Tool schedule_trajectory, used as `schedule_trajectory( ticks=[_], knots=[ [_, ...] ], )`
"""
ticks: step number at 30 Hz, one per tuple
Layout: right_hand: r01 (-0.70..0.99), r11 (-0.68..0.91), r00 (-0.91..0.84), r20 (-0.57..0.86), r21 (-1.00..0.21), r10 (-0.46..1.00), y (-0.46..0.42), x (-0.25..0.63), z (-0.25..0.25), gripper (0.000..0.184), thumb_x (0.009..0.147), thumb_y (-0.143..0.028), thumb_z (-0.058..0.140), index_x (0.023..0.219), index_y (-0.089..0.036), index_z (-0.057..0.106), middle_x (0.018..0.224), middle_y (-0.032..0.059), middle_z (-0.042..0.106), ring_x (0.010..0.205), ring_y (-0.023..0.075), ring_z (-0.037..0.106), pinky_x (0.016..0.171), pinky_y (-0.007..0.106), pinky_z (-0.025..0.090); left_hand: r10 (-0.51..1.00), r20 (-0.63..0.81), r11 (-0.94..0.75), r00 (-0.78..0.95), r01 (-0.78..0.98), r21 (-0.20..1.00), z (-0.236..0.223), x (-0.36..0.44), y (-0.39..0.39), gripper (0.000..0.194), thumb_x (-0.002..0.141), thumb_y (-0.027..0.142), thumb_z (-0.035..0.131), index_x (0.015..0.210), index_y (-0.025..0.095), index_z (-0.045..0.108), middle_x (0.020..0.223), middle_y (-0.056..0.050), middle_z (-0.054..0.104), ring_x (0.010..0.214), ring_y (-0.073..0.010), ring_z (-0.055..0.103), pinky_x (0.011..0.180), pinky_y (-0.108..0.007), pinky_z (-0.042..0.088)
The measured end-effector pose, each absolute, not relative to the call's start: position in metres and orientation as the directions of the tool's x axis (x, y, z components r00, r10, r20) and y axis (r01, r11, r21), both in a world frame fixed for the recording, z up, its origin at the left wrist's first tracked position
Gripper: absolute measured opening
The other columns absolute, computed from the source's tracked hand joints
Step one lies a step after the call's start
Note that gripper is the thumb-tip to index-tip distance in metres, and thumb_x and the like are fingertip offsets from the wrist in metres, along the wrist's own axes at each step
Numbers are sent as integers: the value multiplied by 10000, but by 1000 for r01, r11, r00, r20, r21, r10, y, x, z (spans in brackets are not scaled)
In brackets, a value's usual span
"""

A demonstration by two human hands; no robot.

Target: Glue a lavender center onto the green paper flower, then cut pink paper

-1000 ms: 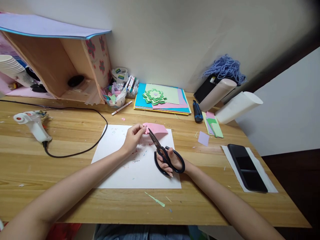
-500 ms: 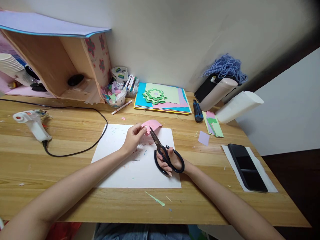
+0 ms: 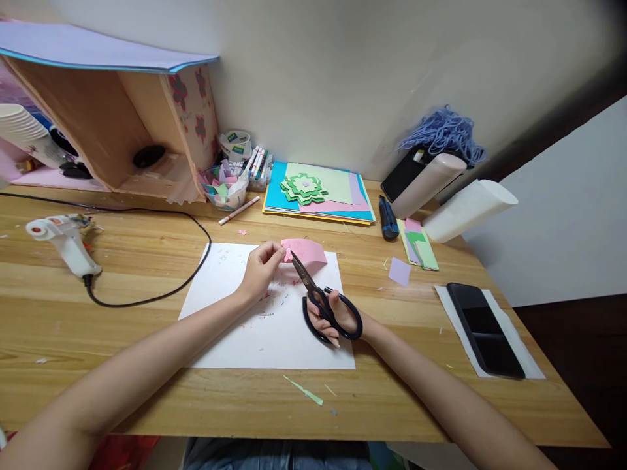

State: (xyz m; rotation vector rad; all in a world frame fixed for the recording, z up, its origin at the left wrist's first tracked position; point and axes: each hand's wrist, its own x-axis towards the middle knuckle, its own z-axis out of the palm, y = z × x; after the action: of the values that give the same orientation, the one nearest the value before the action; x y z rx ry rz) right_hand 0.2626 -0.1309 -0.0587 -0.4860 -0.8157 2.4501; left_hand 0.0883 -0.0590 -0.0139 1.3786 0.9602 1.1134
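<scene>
My left hand [image 3: 262,267] pinches the left end of a pink paper piece [image 3: 307,250] just above a white sheet [image 3: 235,333] on the wooden desk [image 3: 122,326]. My right hand [image 3: 337,316] is wrapped through the handles of black scissors [image 3: 321,300]. The scissor blades point up and left, and their tips meet the pink paper beside my left fingertips. Small paper scraps lie scattered on the white sheet under my hands.
A glue gun [image 3: 66,241] with a black cord [image 3: 186,261] lies at the left. At the back are a stack of coloured paper [image 3: 318,189] with green cut-outs, markers [image 3: 255,163], a cup of scraps [image 3: 223,189] and a cardboard shelf [image 3: 112,130]. A phone [image 3: 484,329] lies at the right.
The pink paper was turned in my left fingers, lifting briefly and settling back near its earlier pose. The scissors stayed at the paper's left end. Both arms hardly moved.
</scene>
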Motion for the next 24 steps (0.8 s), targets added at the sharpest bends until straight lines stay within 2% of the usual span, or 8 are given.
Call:
schedule_trajectory(
  ticks=[11, 18, 24],
  knots=[
    [-301, -647, -765, -228, -701, 602, -133, 263, -49, 617, 530, -745, 548, 700, -169, 405, 469, -83, 458, 270, 30, 370, 237, 184, 418, 968, 105, -101, 226, -31, 994, -16, 88, -59, 245, 777, 327, 524, 602, 162, 477, 537, 49, 373, 498, -83, 308, 489, -219, 245],
    [-265, -649, -764, -255, -713, 592, -134, 263, -44, 630, 502, -747, 563, 690, -166, 409, 472, -85, 451, 272, 24, 359, 230, 183, 412, 970, 94, -87, 225, -42, 995, -12, 88, -59, 257, 774, 342, 530, 591, 163, 503, 538, 40, 454, 499, -88, 345, 498, -220, 268],
    [-247, -643, -753, -273, -725, 598, -134, 263, -44, 645, 486, -767, 548, 684, -171, 404, 462, -88, 440, 267, 27, 354, 219, 173, 386, 966, 106, -95, 236, -59, 994, -12, 88, -59, 262, 782, 337, 535, 590, 161, 509, 535, 38, 463, 499, -87, 350, 502, -222, 276]
  ],
)
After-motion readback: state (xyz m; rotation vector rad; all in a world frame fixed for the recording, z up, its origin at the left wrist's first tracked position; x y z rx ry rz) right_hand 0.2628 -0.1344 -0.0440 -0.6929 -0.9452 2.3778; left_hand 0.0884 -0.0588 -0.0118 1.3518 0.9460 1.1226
